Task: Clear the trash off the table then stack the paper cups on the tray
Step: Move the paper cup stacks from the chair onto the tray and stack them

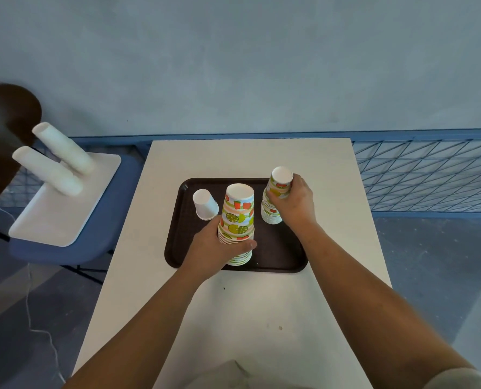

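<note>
both cup stacks gripped on the brown tray
left grip curls round the near stack, fingers hidden behind it; right grip clamps the far stack. a plain white cup stands just beside. off the surface, two white stacks lean on a pale tray; a blurred brown shape is cut off at left.

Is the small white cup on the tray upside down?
Upside down: white cup has narrow closed base up, wide rim on the tray.
</note>
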`<action>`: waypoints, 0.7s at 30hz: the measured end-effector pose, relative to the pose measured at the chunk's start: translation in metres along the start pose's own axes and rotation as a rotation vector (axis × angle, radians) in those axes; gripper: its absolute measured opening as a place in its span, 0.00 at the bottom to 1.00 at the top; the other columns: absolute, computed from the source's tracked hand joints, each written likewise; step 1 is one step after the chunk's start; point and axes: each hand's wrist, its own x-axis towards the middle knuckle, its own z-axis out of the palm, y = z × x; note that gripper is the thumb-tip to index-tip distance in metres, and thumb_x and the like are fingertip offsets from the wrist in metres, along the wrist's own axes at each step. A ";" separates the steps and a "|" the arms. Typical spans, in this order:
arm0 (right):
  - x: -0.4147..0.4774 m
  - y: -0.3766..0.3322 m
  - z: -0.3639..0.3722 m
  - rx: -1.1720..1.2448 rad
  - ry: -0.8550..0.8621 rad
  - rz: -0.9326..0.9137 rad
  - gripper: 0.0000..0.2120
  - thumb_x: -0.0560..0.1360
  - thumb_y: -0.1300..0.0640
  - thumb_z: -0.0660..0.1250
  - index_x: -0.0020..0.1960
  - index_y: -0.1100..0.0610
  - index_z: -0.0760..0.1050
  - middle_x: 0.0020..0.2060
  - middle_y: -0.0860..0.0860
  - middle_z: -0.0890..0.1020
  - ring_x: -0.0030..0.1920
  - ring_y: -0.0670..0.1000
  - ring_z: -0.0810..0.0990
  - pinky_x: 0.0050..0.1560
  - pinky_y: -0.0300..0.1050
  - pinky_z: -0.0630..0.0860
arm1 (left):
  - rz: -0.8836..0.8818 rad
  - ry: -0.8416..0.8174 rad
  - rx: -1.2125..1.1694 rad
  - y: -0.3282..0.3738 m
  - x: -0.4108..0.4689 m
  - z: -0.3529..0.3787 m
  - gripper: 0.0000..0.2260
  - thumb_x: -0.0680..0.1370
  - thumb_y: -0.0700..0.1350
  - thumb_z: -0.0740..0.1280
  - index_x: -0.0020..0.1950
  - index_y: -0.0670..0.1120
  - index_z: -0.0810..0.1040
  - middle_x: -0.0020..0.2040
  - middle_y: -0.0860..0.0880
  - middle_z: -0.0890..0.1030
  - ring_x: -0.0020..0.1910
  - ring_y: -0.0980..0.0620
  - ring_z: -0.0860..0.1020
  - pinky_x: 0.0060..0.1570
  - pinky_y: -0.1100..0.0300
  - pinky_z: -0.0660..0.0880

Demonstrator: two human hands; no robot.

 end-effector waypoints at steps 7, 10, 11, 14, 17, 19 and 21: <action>-0.005 0.017 0.003 -0.054 -0.116 0.060 0.40 0.71 0.51 0.79 0.77 0.53 0.63 0.71 0.53 0.73 0.72 0.57 0.72 0.68 0.55 0.73 | 0.011 -0.003 0.001 0.002 -0.003 -0.002 0.32 0.69 0.57 0.80 0.70 0.58 0.73 0.63 0.59 0.81 0.62 0.54 0.80 0.66 0.51 0.77; -0.019 0.003 -0.011 -0.018 0.001 -0.001 0.36 0.75 0.52 0.73 0.78 0.55 0.62 0.73 0.55 0.70 0.73 0.57 0.68 0.70 0.54 0.70 | 0.017 0.007 -0.001 0.002 -0.006 -0.003 0.32 0.70 0.57 0.80 0.70 0.58 0.73 0.63 0.59 0.81 0.62 0.54 0.80 0.65 0.52 0.78; -0.026 -0.005 -0.017 0.017 0.070 -0.042 0.31 0.76 0.52 0.71 0.76 0.55 0.66 0.71 0.54 0.71 0.71 0.57 0.70 0.69 0.52 0.72 | 0.020 0.008 -0.002 0.003 -0.007 -0.002 0.31 0.70 0.57 0.80 0.70 0.58 0.73 0.62 0.60 0.81 0.61 0.55 0.81 0.65 0.53 0.77; -0.051 -0.037 -0.036 0.252 0.078 -0.060 0.20 0.74 0.51 0.66 0.66 0.52 0.76 0.61 0.48 0.77 0.60 0.49 0.78 0.60 0.47 0.78 | 0.027 0.004 -0.014 0.005 -0.010 0.000 0.28 0.70 0.55 0.80 0.67 0.60 0.73 0.60 0.62 0.81 0.59 0.58 0.80 0.64 0.55 0.77; -0.076 -0.065 -0.054 0.397 -0.304 -0.064 0.21 0.74 0.51 0.65 0.67 0.52 0.76 0.57 0.46 0.81 0.56 0.41 0.80 0.52 0.32 0.75 | 0.046 -0.007 -0.021 0.007 -0.013 0.002 0.28 0.70 0.56 0.81 0.67 0.58 0.75 0.60 0.59 0.82 0.59 0.56 0.81 0.64 0.53 0.78; -0.087 -0.072 -0.056 0.328 -0.491 -0.122 0.19 0.77 0.51 0.69 0.67 0.51 0.74 0.54 0.42 0.80 0.53 0.37 0.80 0.48 0.29 0.75 | 0.065 -0.013 -0.034 0.008 -0.015 0.003 0.28 0.69 0.55 0.81 0.66 0.58 0.76 0.58 0.58 0.84 0.58 0.56 0.82 0.63 0.53 0.79; -0.093 -0.074 -0.051 0.200 -0.497 -0.197 0.20 0.76 0.47 0.73 0.66 0.47 0.72 0.54 0.39 0.80 0.52 0.36 0.80 0.47 0.29 0.75 | 0.082 -0.009 -0.032 0.012 -0.017 0.004 0.27 0.69 0.55 0.81 0.66 0.58 0.76 0.57 0.58 0.84 0.57 0.57 0.83 0.60 0.55 0.79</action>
